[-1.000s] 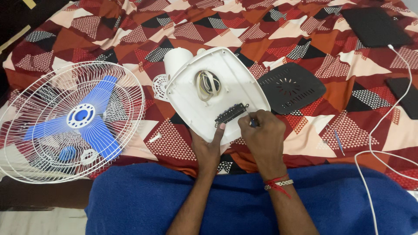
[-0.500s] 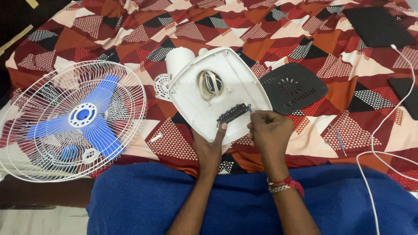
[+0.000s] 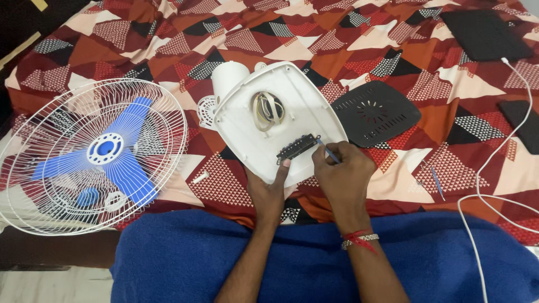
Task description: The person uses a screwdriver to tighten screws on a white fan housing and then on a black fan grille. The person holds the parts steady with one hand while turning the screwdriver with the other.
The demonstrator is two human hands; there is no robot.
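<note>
A white fan base (image 3: pixel 281 118) is being held on the bed (image 3: pixel 393 33).
It is being gripped from below by the left hand (image 3: pixel 269 191), while a thin blue tool (image 3: pixel 327 151) is being pinched in the right hand's (image 3: pixel 342 177) fingers.

White fan base (image 3: pixel 264 134), centre frame, with black switch block (image 3: pixel 297 147) and cream-and-yellow wiring (image 3: pixel 268 108). White wire guard (image 3: pixel 50 185), left of frame, around blue blades (image 3: pixel 106 151). Bedsheet (image 3: pixel 236 33) patterned in red, maroon, orange, cream and black triangles, some dotted. Black perforated cover (image 3: pixel 376 112), right of centre. White cable (image 3: pixel 494 163), right edge. Blue cloth (image 3: pixel 185 258), bottom
</note>
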